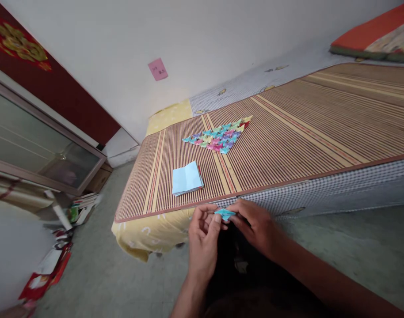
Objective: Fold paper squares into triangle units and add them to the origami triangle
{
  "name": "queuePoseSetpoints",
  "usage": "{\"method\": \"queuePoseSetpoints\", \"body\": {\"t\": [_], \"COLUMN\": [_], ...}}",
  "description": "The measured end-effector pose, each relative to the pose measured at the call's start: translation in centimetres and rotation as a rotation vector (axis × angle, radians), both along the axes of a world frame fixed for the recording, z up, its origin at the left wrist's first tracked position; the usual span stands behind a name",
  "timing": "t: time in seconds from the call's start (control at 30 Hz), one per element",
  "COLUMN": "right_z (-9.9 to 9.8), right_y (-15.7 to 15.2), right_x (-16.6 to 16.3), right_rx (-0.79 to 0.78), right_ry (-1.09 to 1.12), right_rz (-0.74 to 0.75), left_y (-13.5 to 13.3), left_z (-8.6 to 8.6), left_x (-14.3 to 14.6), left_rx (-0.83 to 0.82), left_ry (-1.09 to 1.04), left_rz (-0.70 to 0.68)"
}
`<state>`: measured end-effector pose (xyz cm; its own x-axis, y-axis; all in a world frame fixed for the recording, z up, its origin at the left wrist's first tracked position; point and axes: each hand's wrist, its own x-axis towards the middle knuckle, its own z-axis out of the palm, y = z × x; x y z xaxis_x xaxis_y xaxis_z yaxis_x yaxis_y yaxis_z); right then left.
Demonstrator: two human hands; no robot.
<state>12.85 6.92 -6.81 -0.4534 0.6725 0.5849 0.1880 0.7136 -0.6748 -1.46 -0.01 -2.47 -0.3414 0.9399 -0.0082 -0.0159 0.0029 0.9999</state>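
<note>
Both my hands pinch a small light-blue folded paper piece (224,214) just in front of the bed's near edge. My left hand (203,240) grips its left end with the fingers curled. My right hand (255,223) holds its right end between thumb and fingers. On the striped bamboo mat (304,132) lies a stack of light-blue square paper sheets (186,178), a short way beyond my hands. Farther back, several small folded paper pieces in many colours (220,134) lie packed together in a triangle.
The bed has a checked sheet (337,190) and a yellow cloth (145,234) hanging at the corner. Red and patterned cushions (377,35) sit at the far right. A pink note (157,69) sticks on the white wall. A glass-fronted cabinet (39,145) and floor clutter (56,256) stand left.
</note>
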Motion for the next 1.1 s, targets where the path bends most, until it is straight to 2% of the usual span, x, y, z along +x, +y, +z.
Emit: {"method": "queuePoseSetpoints", "body": {"t": [0.17,0.47,0.7,0.93,1.1], "right_z": [0.3,2.2,1.7,1.6,1.8], "right_y": [-0.1,-0.4,-0.4,-0.6,-0.8], "right_x": [0.0,0.3,0.0,0.0,0.1], "right_rx": [0.096,0.038,0.069,0.145,0.086], "right_ry": [-0.043,0.076,0.100,0.020,0.094], "right_rz": [-0.033,0.022,0.017,0.003,0.005], "left_y": [0.1,0.1,-0.1,-0.4,-0.3], "left_z": [-0.1,-0.2,-0.2,-0.1,-0.9], "left_x": [0.5,0.4,0.8,0.9,0.5], "left_rx": [-0.003,0.003,0.007,-0.018,-0.017], "left_ry": [-0.021,-0.014,-0.001,0.131,0.053], "left_rz": [0.023,0.032,0.014,0.068,0.065]}}
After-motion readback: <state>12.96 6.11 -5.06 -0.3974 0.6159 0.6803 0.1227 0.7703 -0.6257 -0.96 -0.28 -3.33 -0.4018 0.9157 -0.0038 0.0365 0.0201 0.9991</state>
